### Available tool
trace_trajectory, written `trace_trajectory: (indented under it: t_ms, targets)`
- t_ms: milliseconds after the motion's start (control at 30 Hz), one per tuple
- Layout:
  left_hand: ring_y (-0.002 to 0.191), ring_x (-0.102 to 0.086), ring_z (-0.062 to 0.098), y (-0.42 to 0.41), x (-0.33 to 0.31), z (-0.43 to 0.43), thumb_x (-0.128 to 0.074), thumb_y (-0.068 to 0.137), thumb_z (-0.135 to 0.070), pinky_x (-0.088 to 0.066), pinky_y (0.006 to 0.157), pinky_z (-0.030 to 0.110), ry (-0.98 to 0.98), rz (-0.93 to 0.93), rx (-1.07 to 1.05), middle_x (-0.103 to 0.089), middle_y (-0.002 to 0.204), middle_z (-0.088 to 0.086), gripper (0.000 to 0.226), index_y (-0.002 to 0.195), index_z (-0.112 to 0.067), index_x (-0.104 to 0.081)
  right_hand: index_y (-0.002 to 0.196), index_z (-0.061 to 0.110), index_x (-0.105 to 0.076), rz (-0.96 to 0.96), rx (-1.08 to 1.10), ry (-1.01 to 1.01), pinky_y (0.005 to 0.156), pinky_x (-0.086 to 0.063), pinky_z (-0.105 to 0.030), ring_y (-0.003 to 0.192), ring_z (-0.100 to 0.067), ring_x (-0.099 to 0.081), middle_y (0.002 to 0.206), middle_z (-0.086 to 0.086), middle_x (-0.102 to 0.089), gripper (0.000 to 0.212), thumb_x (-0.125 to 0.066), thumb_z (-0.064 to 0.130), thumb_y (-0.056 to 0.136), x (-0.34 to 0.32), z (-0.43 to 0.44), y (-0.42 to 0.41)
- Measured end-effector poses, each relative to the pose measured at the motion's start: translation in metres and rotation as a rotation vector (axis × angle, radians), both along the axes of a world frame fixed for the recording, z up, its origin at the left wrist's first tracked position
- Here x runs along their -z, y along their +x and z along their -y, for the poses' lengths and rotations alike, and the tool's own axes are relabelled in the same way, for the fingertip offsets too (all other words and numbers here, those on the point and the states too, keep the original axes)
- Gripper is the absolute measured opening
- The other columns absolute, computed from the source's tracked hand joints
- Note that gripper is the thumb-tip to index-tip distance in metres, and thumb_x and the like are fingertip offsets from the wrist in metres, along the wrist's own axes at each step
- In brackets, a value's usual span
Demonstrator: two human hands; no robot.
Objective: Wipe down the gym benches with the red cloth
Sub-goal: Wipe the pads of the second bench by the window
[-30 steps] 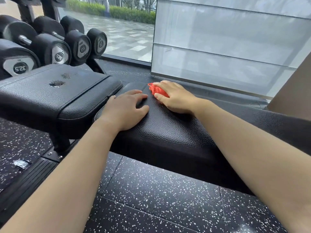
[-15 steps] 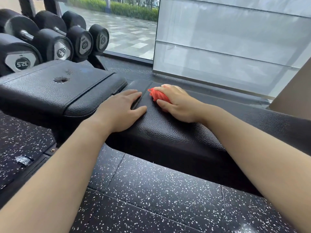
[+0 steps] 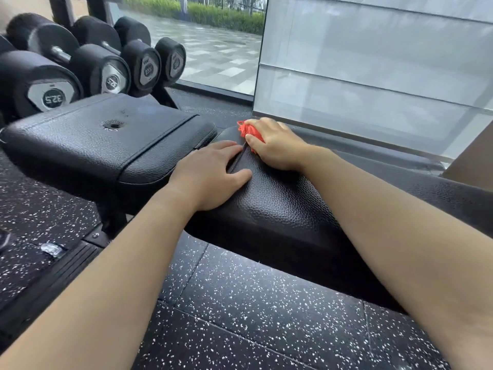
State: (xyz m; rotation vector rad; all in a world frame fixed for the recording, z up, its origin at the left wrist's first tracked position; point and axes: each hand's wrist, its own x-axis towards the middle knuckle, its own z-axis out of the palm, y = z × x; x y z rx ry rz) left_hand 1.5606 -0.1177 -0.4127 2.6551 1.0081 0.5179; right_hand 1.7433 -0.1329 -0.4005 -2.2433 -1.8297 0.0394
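A black padded bench (image 3: 280,206) runs from the centre to the right edge. My right hand (image 3: 277,148) grips a bunched red cloth (image 3: 246,130) and presses it on the far left end of this pad. Most of the cloth is hidden under the fingers. My left hand (image 3: 210,174) lies flat on the same pad's near left corner, fingers straight, just beside the right hand. A second black bench pad (image 3: 88,145) with a small torn hole sits to the left, slightly higher.
A rack of black dumbbells (image 3: 101,73) stands behind the left pad. A frosted glass panel (image 3: 373,76) rises behind the bench, with a window to its left. Black speckled rubber floor (image 3: 253,316) lies below. A brown surface (image 3: 472,161) shows at the right edge.
My right hand has pushed the red cloth a little farther toward the far left end of the pad. My left hand has stayed flat on the near corner.
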Motion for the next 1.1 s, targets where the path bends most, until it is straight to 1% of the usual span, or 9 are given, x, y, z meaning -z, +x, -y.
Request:
trace_trajectory:
  t_ms: [200, 333, 500, 600, 700, 767, 867, 967, 1100]
  targets:
    - [0.133, -0.038, 0.011, -0.011, 0.002, 0.002, -0.037, 0.078, -0.056, -0.031, 0.111, 0.036, -0.025, 0.05, 0.041, -0.04, 0.146, -0.013, 0.066, 0.136, -0.025, -0.048, 0.138, 0.028, -0.036, -0.046, -0.117, 0.082, 0.109, -0.025, -0.043, 0.125, -0.029, -0.036, 0.13, -0.005, -0.045, 0.046, -0.036, 0.044, 0.095, -0.002, 0.057, -0.032]
    - [0.135, -0.036, 0.013, -0.022, 0.003, 0.001, -0.044, 0.092, -0.041, -0.025, 0.114, 0.03, -0.023, 0.058, 0.097, -0.041, 0.146, -0.004, 0.051, 0.135, -0.016, -0.049, 0.144, 0.029, -0.03, -0.019, -0.167, 0.041, 0.112, -0.008, -0.026, 0.138, -0.021, -0.02, 0.149, -0.001, -0.028, 0.049, -0.038, 0.04, 0.097, -0.005, 0.103, -0.049]
    - [0.137, -0.033, 0.014, -0.028, 0.005, 0.005, -0.028, 0.081, -0.049, -0.022, 0.116, 0.04, -0.039, 0.058, 0.118, -0.038, 0.148, -0.005, 0.067, 0.138, -0.018, -0.046, 0.144, 0.031, -0.029, -0.045, -0.174, 0.043, 0.116, -0.012, -0.034, 0.139, -0.021, -0.021, 0.149, 0.0, -0.029, 0.05, -0.038, 0.041, 0.097, -0.003, 0.102, -0.051]
    - [0.137, -0.034, 0.013, -0.029, 0.004, 0.005, -0.029, 0.081, -0.049, -0.023, 0.115, 0.038, -0.032, 0.067, 0.135, -0.037, 0.149, -0.006, 0.067, 0.139, -0.019, -0.044, 0.145, 0.03, -0.027, -0.06, -0.136, 0.028, 0.116, -0.012, -0.033, 0.139, -0.021, -0.019, 0.15, 0.002, -0.028, 0.05, -0.035, 0.043, 0.097, -0.002, 0.084, -0.049]
    - [0.136, -0.034, 0.012, -0.028, 0.004, 0.001, -0.032, 0.083, -0.048, -0.026, 0.114, 0.033, -0.023, 0.064, 0.148, -0.036, 0.149, -0.009, 0.064, 0.14, -0.02, -0.043, 0.141, 0.029, -0.033, -0.064, -0.116, 0.041, 0.111, -0.025, -0.044, 0.129, -0.025, -0.034, 0.135, 0.001, -0.043, 0.054, -0.032, 0.052, 0.092, -0.002, 0.055, -0.047]
    - [0.136, -0.034, 0.013, -0.025, 0.003, -0.003, -0.039, 0.091, -0.042, -0.027, 0.113, 0.033, -0.017, 0.056, 0.154, -0.035, 0.15, -0.009, 0.054, 0.141, -0.02, -0.041, 0.139, 0.027, -0.037, -0.079, -0.091, 0.051, 0.107, -0.03, -0.047, 0.124, -0.027, -0.038, 0.128, -0.002, -0.046, 0.052, -0.034, 0.05, 0.092, -0.002, 0.04, -0.046]
    - [0.135, -0.036, 0.014, -0.018, 0.003, -0.009, -0.044, 0.092, -0.035, -0.03, 0.111, 0.035, -0.023, 0.084, 0.162, -0.037, 0.148, -0.008, 0.048, 0.139, -0.022, -0.044, 0.14, 0.027, -0.035, -0.086, -0.058, 0.06, 0.109, -0.027, -0.043, 0.127, -0.026, -0.035, 0.132, -0.003, -0.044, 0.046, -0.038, 0.042, 0.096, -0.001, 0.035, -0.045]
    - [0.132, -0.04, 0.015, -0.014, 0.003, -0.012, -0.04, 0.086, -0.044, -0.033, 0.109, 0.035, -0.051, 0.104, 0.17, -0.04, 0.146, -0.009, 0.054, 0.135, -0.023, -0.047, 0.14, 0.024, -0.036, -0.073, -0.066, 0.076, 0.107, -0.028, -0.039, 0.122, -0.024, -0.04, 0.126, -0.005, -0.048, 0.046, -0.041, 0.038, 0.097, -0.004, 0.05, -0.048]
    - [0.137, -0.033, 0.015, -0.01, 0.007, -0.016, -0.044, 0.09, -0.042, -0.03, 0.111, 0.034, -0.031, 0.073, 0.131, -0.032, 0.151, -0.008, 0.054, 0.138, -0.017, -0.043, 0.139, 0.026, -0.036, -0.031, -0.055, 0.059, 0.107, -0.03, -0.037, 0.12, -0.021, -0.041, 0.123, -0.002, -0.049, 0.047, -0.042, 0.042, 0.095, -0.007, 0.072, -0.045]
